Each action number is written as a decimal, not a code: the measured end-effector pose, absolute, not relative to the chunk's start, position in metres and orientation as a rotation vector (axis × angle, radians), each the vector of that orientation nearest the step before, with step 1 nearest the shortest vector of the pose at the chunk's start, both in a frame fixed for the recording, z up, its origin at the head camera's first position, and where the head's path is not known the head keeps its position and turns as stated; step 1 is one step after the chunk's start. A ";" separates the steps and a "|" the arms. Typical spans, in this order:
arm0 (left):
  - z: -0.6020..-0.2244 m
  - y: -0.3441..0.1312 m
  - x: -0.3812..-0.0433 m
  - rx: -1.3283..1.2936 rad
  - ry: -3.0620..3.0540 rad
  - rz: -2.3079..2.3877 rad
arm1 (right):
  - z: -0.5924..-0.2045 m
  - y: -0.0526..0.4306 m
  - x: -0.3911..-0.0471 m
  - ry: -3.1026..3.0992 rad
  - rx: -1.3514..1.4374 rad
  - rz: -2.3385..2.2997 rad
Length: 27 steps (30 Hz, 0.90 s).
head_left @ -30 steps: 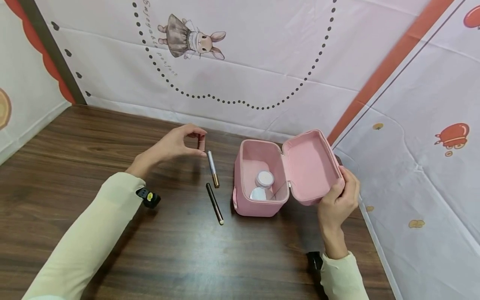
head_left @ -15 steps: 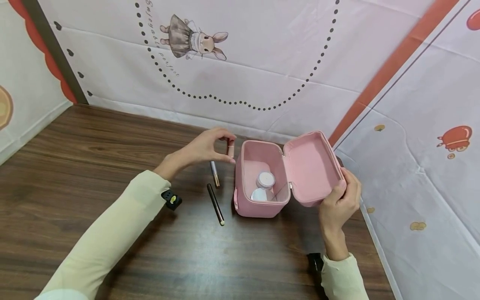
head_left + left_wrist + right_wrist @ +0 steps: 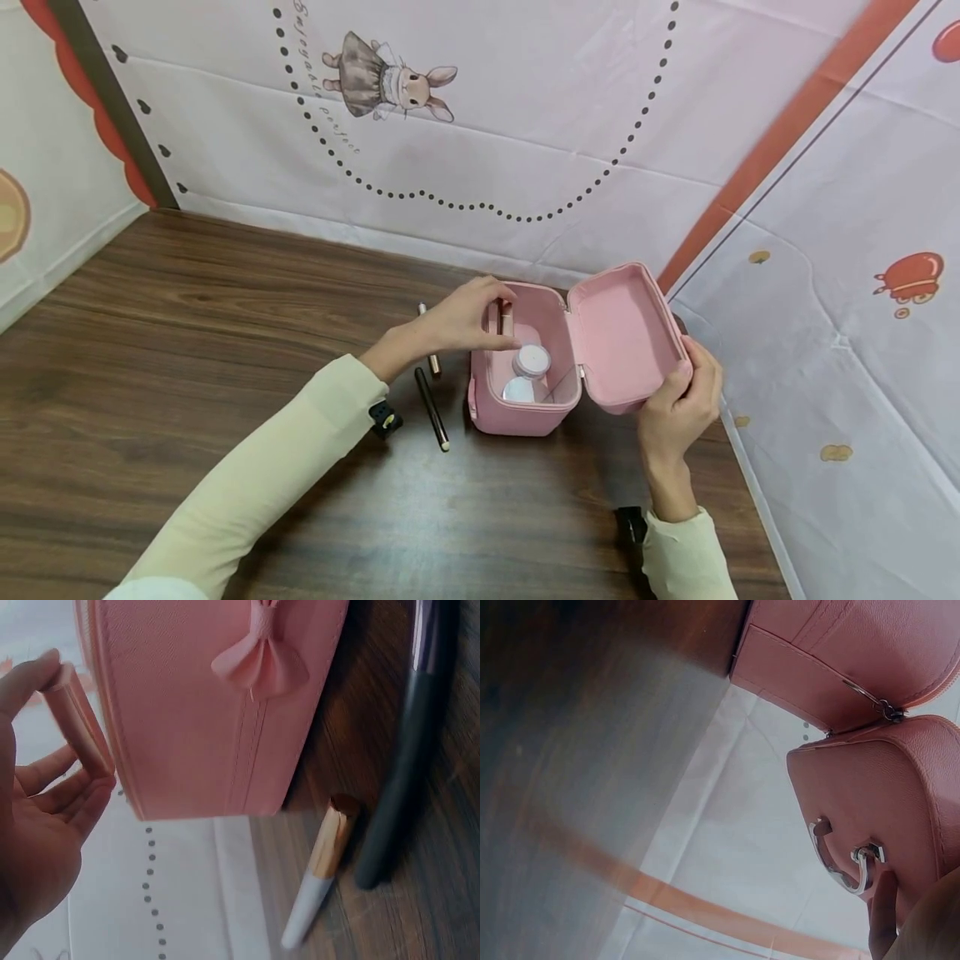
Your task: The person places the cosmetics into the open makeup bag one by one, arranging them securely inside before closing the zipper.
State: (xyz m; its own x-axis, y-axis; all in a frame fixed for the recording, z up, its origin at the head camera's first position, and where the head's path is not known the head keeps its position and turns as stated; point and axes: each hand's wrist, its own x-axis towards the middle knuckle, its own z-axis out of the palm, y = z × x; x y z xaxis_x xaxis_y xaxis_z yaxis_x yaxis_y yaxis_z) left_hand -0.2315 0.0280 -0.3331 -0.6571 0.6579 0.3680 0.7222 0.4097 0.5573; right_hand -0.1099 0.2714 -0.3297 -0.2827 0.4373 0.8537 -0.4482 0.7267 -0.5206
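Note:
A pink cosmetic case (image 3: 517, 419) stands on the table with its lid (image 3: 622, 333) folded back to the right. My left hand (image 3: 465, 318) pinches a rose-coloured lipstick (image 3: 506, 319) between thumb and fingertips, over the case's opening near its left rim. In the left wrist view the lipstick (image 3: 77, 724) overlaps the case edge. My right hand (image 3: 678, 404) grips the lid's right edge, thumb on the inner side. From the right wrist, the lid's handle (image 3: 836, 862) shows beside a finger. Inside the case sit a white-lidded jar (image 3: 532, 360) and a pale round item (image 3: 519, 390).
Left of the case lie a slim tube (image 3: 319, 870) with a gold end and white body, and a dark makeup brush (image 3: 431, 408) with a pale tip. A printed cloth (image 3: 517, 150) hangs behind the table (image 3: 225, 317), and another stands along the right side.
My left hand has carried the lipstick rightward, from above the slim tube to over the case's opening. My right hand stays on the lid.

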 end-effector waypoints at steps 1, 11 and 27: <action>-0.333 0.031 -0.231 -1.264 -2.579 -1.054 | -0.330 0.272 -0.110 -1.647 0.009 0.857; -0.333 0.052 -0.228 -1.316 -2.737 -0.550 | -0.330 0.272 -0.110 -1.644 0.008 0.852; -0.330 0.080 -0.218 -1.312 -2.936 0.061 | -0.330 0.272 -0.110 -1.627 0.016 0.852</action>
